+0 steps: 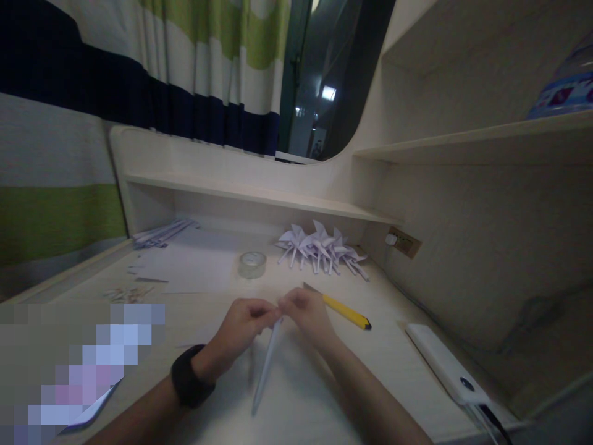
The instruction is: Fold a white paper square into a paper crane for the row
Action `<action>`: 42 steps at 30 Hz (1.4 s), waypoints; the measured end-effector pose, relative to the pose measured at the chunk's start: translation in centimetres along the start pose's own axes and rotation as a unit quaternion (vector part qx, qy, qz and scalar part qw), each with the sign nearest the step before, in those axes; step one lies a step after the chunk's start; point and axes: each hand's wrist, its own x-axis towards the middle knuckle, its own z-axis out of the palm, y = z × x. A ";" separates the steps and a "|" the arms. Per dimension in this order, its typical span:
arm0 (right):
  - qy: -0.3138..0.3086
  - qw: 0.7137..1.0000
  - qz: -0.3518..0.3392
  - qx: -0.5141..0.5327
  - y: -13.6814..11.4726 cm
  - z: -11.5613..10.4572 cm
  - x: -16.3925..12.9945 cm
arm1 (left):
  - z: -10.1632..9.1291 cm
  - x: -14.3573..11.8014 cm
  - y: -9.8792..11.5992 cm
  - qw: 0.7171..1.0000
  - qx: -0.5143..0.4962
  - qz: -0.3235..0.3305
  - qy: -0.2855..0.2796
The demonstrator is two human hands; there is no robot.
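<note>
Both of my hands meet over the middle of the desk. My left hand (243,327), with a black band on its wrist, and my right hand (306,312) pinch the top end of a thin rolled white paper stick (265,371). The stick slants down toward me, its lower end near the desk. A roll of clear tape (252,264) lies just beyond my hands. A yellow utility knife (346,311) lies right of my right hand. A pile of white paper pinwheels (319,247) rests at the back under the shelf.
More paper sticks (160,235) and paper scraps (125,293) lie at the back left. A white power bank (447,364) with a cable sits at the right near the desk edge. A wall socket (405,243) is at the back right. A striped curtain hangs behind.
</note>
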 end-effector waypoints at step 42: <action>-0.228 0.915 -0.046 -0.331 0.3 -1.7 -1.2 | -1.5 0.9 -3.9 0.917 0.367 0.100 -0.117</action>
